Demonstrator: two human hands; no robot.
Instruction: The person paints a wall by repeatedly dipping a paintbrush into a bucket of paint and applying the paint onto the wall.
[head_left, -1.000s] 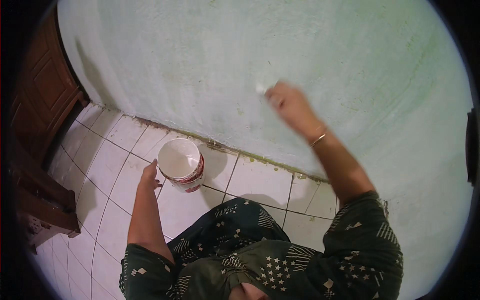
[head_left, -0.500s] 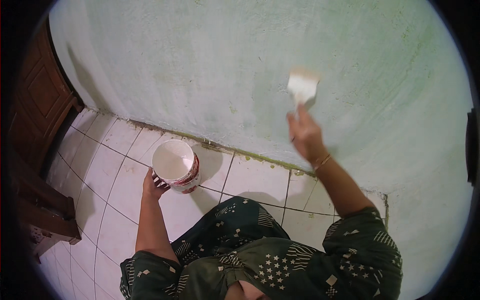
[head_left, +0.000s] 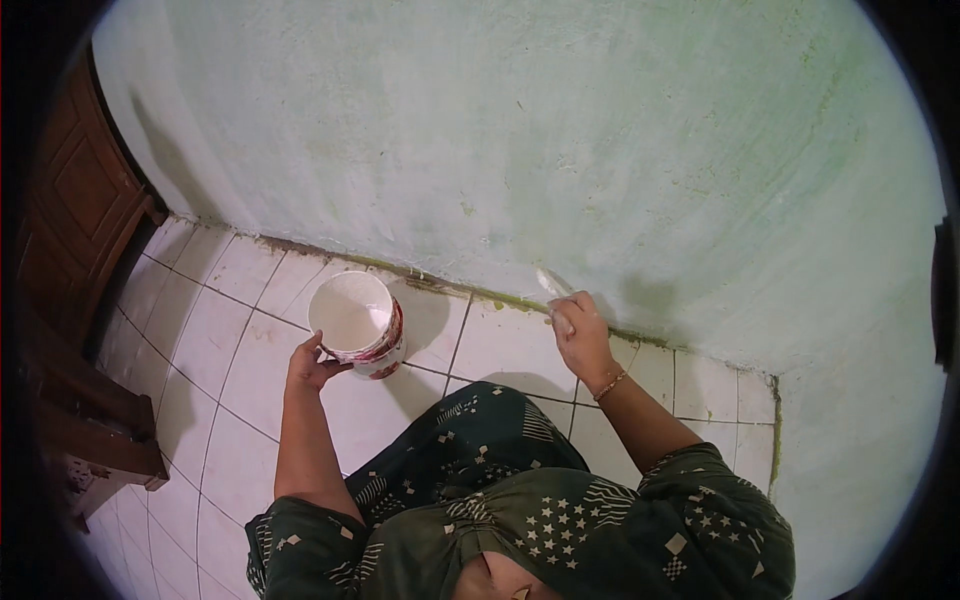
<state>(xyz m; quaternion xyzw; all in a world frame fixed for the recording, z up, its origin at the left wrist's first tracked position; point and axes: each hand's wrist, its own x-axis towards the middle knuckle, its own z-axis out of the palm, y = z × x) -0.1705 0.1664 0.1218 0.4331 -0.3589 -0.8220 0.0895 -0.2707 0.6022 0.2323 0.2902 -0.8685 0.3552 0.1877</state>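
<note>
My right hand (head_left: 583, 335) is closed round a paintbrush (head_left: 549, 284), held low near the foot of the wall. The brush is turned edge-on, so its bristles look narrow and pale, and most of its handle is hidden in my fingers. On the left, my left hand (head_left: 313, 365) grips the rim of a round paint bucket (head_left: 388, 350), thumb at the edge and fingers under its side. Red-marked and smeared with white outside, the bucket tilts slightly on the floor. Whitish paint coats its inside.
A pale green wall (head_left: 450, 130) with patchy white streaks rises in front of me. Its base has a rough, greenish, chipped edge. White floor tiles (head_left: 260, 370) lie below. A dark wooden carved door or cabinet (head_left: 85, 180) and a wooden furniture leg (head_left: 105, 450) stand left.
My right hand has come down and leftward with the paintbrush, from mid-wall to the wall's foot, and the brush has turned edge-on. The bucket and left hand have shifted only slightly.
</note>
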